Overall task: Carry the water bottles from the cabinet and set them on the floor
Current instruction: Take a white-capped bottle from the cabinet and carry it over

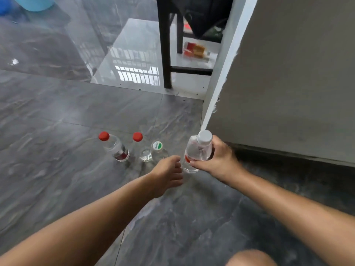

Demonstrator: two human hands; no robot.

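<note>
Three clear water bottles stand in a row on the dark grey floor: one with a red cap and red label [114,145], a second with a red cap [141,146], and a third with a white-and-green cap [158,150]. My right hand [217,158] grips a fourth clear bottle with a white cap [197,150], held upright at the right end of the row, its base at or just above the floor. My left hand [167,173] hovers beside that bottle, fingers loosely curled, holding nothing.
A grey cabinet side with a white edge [278,83] rises on the right. Behind it stands a dark chair [165,45] on a pale glossy tile, with red-and-yellow packets [194,49] under it. A blue bucket [33,2] sits far left. My knee [249,258] shows at the bottom.
</note>
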